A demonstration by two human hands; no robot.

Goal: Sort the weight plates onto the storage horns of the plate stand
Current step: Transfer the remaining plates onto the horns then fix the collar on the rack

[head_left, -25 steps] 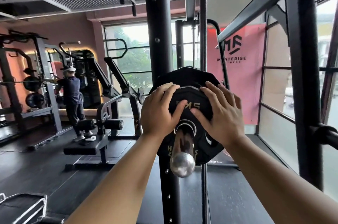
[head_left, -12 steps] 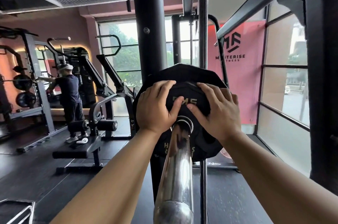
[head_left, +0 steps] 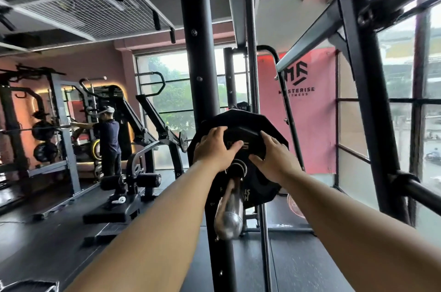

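Note:
A small black weight plate [head_left: 245,135] sits on a chrome storage horn [head_left: 230,207] that juts toward me from a black upright post [head_left: 196,57]. Behind it on the same horn is a larger black plate [head_left: 241,118]. My left hand [head_left: 213,149] grips the small plate's left edge, thumb across its face. My right hand [head_left: 274,160] holds its right edge, fingers spread over the rim. The horn's rounded end points down at me between my forearms.
A second rack frame with a slanted bar [head_left: 362,91] and a horizontal peg [head_left: 420,192] stands close on the right, beside windows. A leg machine with a pad [head_left: 128,180] sits at left. A person [head_left: 108,139] works at a rack farther left.
Both hands have stayed on the small plate. The view has pulled back from the horn, whose end now looks shorter and farther off than half a second ago.

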